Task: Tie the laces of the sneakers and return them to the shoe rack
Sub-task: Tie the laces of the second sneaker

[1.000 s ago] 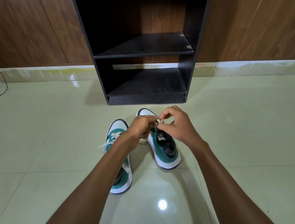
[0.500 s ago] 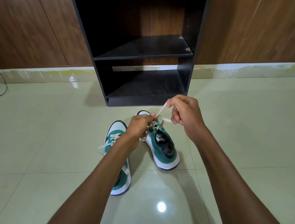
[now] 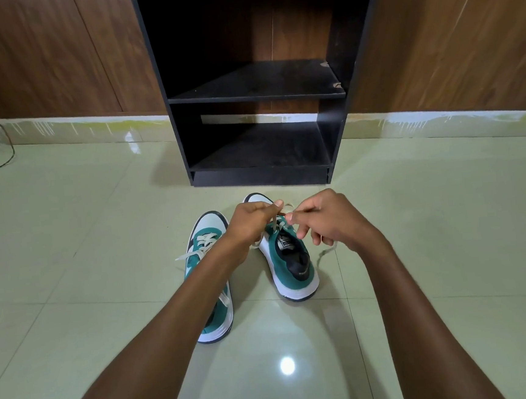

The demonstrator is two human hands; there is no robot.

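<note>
Two green-and-white sneakers stand on the tiled floor, toes toward the rack. My left forearm crosses over the left sneaker [image 3: 207, 252], whose cream laces lie loose. Both hands work above the right sneaker [image 3: 291, 260]. My left hand [image 3: 252, 224] pinches one cream lace [image 3: 275, 222] between thumb and forefinger. My right hand [image 3: 330, 222] is closed on the other lace end, which trails down to the floor at its right [image 3: 325, 252]. The black shoe rack [image 3: 256, 99] stands just behind the sneakers, with both visible shelves bare.
Wood-panelled wall runs behind the rack on both sides. A thin dark cable [image 3: 3, 155] loops on the floor at the far left. Glossy pale tiles [image 3: 447, 215] spread around the shoes.
My right hand has dropped from its raised pull and come back in close to my left hand over the right sneaker. The lace that was drawn taut now hangs slack.
</note>
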